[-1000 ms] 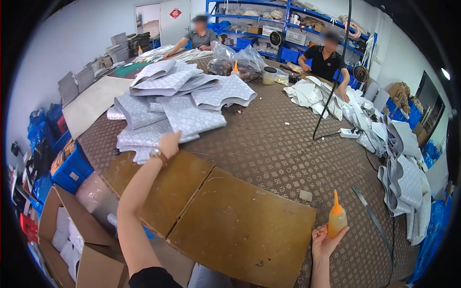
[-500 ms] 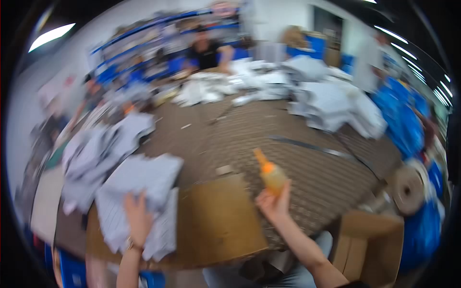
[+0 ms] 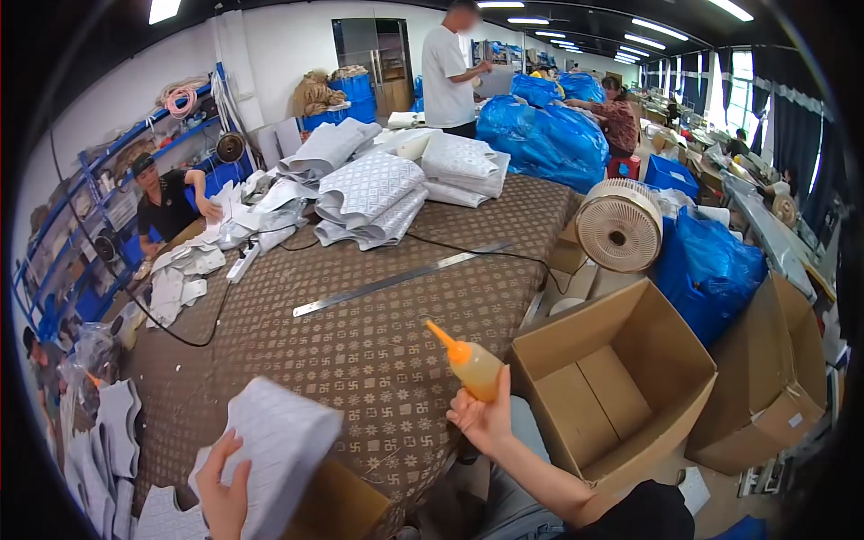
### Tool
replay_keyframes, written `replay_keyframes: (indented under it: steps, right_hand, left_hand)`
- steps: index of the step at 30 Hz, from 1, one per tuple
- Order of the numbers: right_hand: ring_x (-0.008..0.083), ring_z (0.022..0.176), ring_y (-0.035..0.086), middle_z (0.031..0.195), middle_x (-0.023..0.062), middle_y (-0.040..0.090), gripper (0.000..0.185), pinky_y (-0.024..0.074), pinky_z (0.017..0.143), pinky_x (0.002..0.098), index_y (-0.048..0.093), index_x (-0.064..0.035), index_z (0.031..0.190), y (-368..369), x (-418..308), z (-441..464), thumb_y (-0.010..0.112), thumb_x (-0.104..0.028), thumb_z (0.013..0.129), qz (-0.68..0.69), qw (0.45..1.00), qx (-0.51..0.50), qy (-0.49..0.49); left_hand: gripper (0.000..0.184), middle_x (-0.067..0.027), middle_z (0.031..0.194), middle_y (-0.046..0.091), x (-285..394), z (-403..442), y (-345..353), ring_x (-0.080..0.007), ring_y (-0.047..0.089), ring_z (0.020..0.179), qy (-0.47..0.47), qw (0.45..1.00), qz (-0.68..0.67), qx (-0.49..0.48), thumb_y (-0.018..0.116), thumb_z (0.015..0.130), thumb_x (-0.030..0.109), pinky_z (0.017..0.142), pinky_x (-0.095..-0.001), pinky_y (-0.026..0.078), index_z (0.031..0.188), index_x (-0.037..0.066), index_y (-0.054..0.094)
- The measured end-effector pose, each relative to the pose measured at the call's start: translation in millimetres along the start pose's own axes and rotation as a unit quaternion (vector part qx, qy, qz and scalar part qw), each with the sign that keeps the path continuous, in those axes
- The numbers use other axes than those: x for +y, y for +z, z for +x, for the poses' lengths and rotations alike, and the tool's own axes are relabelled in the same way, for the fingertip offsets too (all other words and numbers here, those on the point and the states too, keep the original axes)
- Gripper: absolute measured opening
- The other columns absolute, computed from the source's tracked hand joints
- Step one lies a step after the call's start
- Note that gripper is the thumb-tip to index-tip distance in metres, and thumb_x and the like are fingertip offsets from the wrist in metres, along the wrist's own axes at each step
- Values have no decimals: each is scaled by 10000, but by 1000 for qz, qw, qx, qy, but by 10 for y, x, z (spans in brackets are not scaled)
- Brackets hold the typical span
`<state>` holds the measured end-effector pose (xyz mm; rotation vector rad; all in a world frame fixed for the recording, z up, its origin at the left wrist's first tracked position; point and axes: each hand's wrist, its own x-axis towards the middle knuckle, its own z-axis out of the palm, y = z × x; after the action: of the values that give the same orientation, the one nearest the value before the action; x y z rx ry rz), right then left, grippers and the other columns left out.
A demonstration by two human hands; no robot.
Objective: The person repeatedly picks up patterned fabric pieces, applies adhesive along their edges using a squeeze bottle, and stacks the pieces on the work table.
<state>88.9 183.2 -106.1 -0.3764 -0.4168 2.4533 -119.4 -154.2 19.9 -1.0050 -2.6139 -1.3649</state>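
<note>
My right hand (image 3: 483,416) is wrapped round a squeeze bottle (image 3: 479,370) with an orange pointed nozzle and yellowish contents, tilted up to the left above the table. At the lower left my left hand (image 3: 223,486) grips a white patterned fabric piece (image 3: 274,441), its fingers along the left edge. The piece is raised at an angle and slightly blurred. Under it lies a brown board (image 3: 337,504), mostly hidden. More white pieces (image 3: 112,441) lie at the left edge.
An open cardboard box (image 3: 621,378) stands right of the table, near a fan (image 3: 619,225) and blue bags (image 3: 711,270). A steel ruler (image 3: 396,281), a cable and stacked white pieces (image 3: 373,193) lie on the brown patterned tablecloth (image 3: 360,346). Co-workers (image 3: 166,205) are further off.
The view has swung to the right, bringing the box and fan further in. My left hand, earlier flat on the stack of pieces, now holds one raised. The bottle stays in my right hand.
</note>
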Motion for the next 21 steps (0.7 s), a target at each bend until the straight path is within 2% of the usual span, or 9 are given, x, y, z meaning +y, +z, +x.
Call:
replay_keyframes:
  steps: [3,4,6,7,11,14,17,19,21]
  right_hand:
    - [163,594,465,609,55,485,712,404,601,313,550,-89,1039,-70,-268,-67,367,-745,833,34,999,8,-37]
    - [163,594,465,609,55,485,712,404,601,313,550,-89,1039,-135,-350,-102,367,-745,833,37,999,10,-36]
    - [156,574,465,600,48,481,716,408,602,309,559,-85,1026,-323,-489,-210,367,-747,833,-10,996,54,-72]
    - [152,564,465,596,45,479,717,410,603,307,564,-84,1019,-402,-545,-229,367,-748,832,-32,993,74,-89]
    - [139,527,447,580,30,469,707,410,589,302,573,-87,991,-607,-763,-334,373,-746,832,-122,973,130,-148]
    - [135,516,443,568,23,460,698,412,581,301,572,-89,992,-594,-890,-345,378,-741,835,-121,971,129,-160]
    - [133,512,442,560,20,455,688,413,574,299,571,-90,990,-586,-862,-302,382,-735,839,-98,972,137,-166]
    - [132,516,446,556,21,452,678,414,568,297,571,-91,985,-587,-878,-280,386,-727,843,-92,970,153,-167]
    - [130,517,446,556,21,453,674,413,568,296,570,-91,982,-596,-886,-272,389,-725,844,-89,971,146,-165]
  left_hand:
    - [626,-206,1197,553,-12,88,175,-333,529,1105,121,957,264,-12,672,786,109,968,-384,402,1354,21,421]
    - [626,-206,1197,553,-337,71,196,-333,529,1105,121,956,266,-14,672,786,109,968,-384,402,1354,21,421]
    - [748,-233,1244,505,-1124,-67,173,-322,444,1194,-12,982,175,-77,733,743,114,1024,-379,337,1377,-19,360]
    - [748,-233,1244,505,-1322,-135,172,-322,444,1194,-11,980,181,-79,733,743,114,1024,-379,337,1377,-19,360]
    - [678,-197,1225,507,-1367,-344,158,-269,465,1162,-110,989,98,-16,756,714,112,992,-352,364,1290,-43,434]
    - [532,-134,1132,530,-1360,-375,-156,-224,501,1076,-276,949,-114,-103,744,709,124,950,-330,391,1155,-35,501]
    - [448,-93,1057,533,-1515,-461,-121,-196,515,1012,-264,959,-86,-58,728,690,104,917,-306,398,1063,-26,517]
    - [406,-73,1020,535,-1261,-487,-31,-182,522,980,-259,962,-78,-36,720,680,94,900,-295,402,1017,-21,525]
    - [377,-62,989,537,-796,-450,80,-183,525,944,-89,996,6,-13,704,662,78,886,-288,399,982,-19,531]
